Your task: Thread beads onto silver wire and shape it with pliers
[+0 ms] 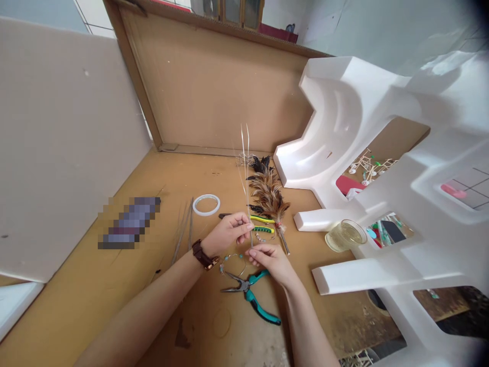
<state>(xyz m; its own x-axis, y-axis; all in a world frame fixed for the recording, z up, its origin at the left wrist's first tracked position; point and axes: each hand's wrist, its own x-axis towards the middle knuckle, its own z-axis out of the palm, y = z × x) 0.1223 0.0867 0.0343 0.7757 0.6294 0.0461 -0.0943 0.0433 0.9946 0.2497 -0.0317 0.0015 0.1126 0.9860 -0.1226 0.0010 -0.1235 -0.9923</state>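
Observation:
Several thin wires (pixel 246 173) stand nearly upright between my two hands, their tips spreading apart at the top. My left hand (pixel 232 232), with a dark brown watch (pixel 203 255) on its wrist, pinches them partway up. Lower down, my right hand (pixel 270 260) has its fingers closed on their bottom end. Under and beside the hands lie a wire bracelet with turquoise beads (pixel 234 265) and teal-handled long-nose pliers (pixel 250 291) with jaws slightly apart. Just beyond are yellow-green handled pliers (pixel 263 229), partly hidden by my left hand, and a brown feather bundle (pixel 267 188).
A roll of white tape (pixel 206 205) and grey rods (pixel 187 229) lie left of the hands. Farther left is a blurred-out object (pixel 130 223). A glass of pale liquid (pixel 344 237) stands among white foam pieces (pixel 340 275) at right. A cardboard panel (pixel 221 86) rises behind.

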